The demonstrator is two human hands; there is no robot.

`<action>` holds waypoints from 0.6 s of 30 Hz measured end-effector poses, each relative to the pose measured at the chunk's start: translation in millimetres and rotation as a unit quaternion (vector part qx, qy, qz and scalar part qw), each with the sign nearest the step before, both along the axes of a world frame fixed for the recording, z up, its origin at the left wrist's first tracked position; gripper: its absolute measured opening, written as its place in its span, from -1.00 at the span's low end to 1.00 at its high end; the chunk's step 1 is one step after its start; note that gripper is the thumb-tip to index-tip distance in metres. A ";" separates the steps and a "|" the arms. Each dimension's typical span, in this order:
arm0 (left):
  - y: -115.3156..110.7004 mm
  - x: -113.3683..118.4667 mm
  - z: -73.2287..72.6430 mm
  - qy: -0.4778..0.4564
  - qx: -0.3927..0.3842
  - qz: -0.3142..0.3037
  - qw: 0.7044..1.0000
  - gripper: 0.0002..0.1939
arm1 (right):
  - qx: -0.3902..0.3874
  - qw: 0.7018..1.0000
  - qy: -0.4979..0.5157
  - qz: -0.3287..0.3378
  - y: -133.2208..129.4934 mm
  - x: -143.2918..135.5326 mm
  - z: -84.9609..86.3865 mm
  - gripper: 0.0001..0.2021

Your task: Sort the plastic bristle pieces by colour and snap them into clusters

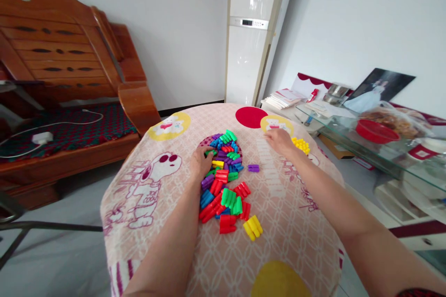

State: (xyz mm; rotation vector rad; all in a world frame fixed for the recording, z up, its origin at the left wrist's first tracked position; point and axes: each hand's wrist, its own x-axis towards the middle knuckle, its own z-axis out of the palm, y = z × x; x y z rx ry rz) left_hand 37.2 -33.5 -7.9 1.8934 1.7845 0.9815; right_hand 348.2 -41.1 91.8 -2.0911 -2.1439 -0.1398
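A heap of colourful plastic pieces (223,174), shaped like joined tubes in red, green, blue, purple and yellow, lies mid-table. At its left edge my left hand (202,161) has its fingers curled around a green plastic piece (210,152). My right hand (278,140) is closed over the cloth, right of the heap; whatever its fingers hold is hidden. Just right of that wrist sits a cluster of yellow pieces (301,145). A purple piece (253,168) lies apart between the heap and my right forearm. Nearer me are loose yellow pieces (252,228) and red pieces (227,224).
A patterned cloth (167,246) covers the round table. On the right stands a glass-topped table (334,132) with a red bowl (377,131), papers and a photo. A wooden bench (69,69) is at left, and a tall white air conditioner (245,55) stands behind.
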 end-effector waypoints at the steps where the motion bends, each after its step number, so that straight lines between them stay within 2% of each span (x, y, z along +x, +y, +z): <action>1: 0.1 0.1 0.0 0.000 -0.002 0.001 1.000 -0.70 | 0.002 0.999 0.003 0.043 -4.0 -16.2 -3.1 -0.80; 3: 0.2 0.2 0.4 -0.001 -0.004 0.000 1.000 -0.69 | 0.012 0.985 0.037 0.168 -14.0 -54.6 -10.8 -0.81; 5: 0.2 0.0 1.7 0.001 -0.003 -0.002 1.000 -0.69 | 0.016 0.967 0.070 0.245 -23.2 -95.3 -19.9 -0.81; 9: 0.1 -1.5 5.1 0.007 -0.005 -0.012 1.000 -0.68 | 0.002 0.947 0.072 0.314 -28.9 -153.9 -36.3 -0.82; 13: 0.7 -2.9 5.6 0.007 -0.004 -0.018 1.000 -0.68 | -0.033 0.943 0.021 0.330 -25.2 -169.5 -41.8 -0.78; 18: 3.0 -3.1 1.8 0.002 0.005 -0.015 1.000 -0.70 | -0.023 0.954 0.032 0.298 -29.7 -157.2 -34.7 -0.68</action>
